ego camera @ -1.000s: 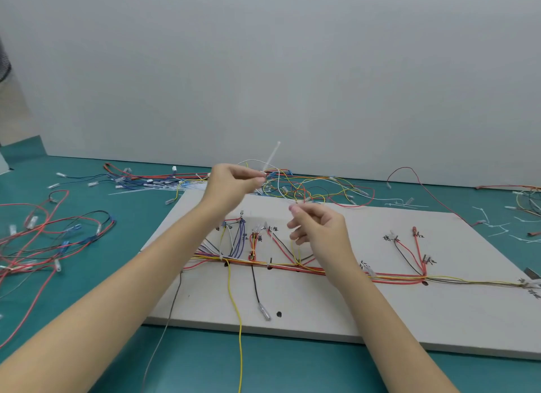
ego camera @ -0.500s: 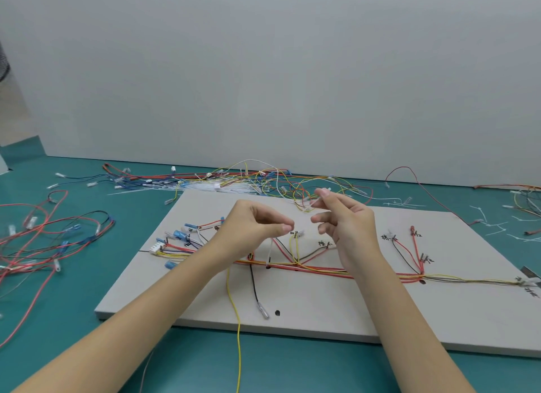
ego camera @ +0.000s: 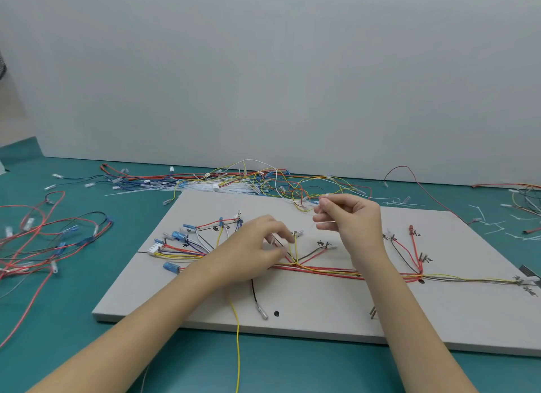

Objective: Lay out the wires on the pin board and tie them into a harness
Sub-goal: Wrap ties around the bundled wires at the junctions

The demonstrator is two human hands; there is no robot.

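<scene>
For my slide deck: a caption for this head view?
Right hand pinches a cable tie; left hand reaches wires on the pin board.

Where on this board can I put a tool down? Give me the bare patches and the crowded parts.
Bare: the near strip of the board between the black dot and two pins, and its far right corner. Crowded: the wire bundle across the middle, under both hands, and the loose wires behind the far edge.
</scene>
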